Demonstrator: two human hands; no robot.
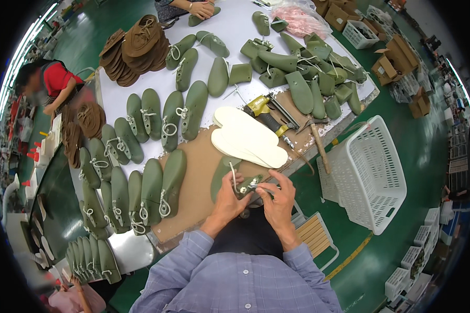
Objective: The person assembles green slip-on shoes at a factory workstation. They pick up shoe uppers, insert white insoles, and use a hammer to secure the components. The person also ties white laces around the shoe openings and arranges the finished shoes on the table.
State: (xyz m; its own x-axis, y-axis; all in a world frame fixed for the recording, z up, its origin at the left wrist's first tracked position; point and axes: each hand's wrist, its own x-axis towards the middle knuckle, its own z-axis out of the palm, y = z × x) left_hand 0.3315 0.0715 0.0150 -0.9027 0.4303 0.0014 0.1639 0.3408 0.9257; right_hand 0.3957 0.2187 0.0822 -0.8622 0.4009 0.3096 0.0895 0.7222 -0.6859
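My left hand (230,198) is wrapped round a small green shoe last part (251,180) near the table's front edge, just above my lap. A white cord (232,172) stands up beside its thumb. My right hand (278,201) is closed in a pinch at the white cord knot on the part; the fingertips partly hide it. Another green shoe last (220,175) lies just beyond my left hand. Cream insoles (250,136) lie piled in front of my hands. Rows of green lasts with cord loops (172,177) stand to the left.
A yellow-black nail gun (263,112) and a hammer (320,146) lie beyond the insoles. Loose lasts (300,94) are heaped far right. Brown shoe uppers (141,47) are stacked far left. A white basket (376,172) stands right. Co-workers are at the far edge and left.
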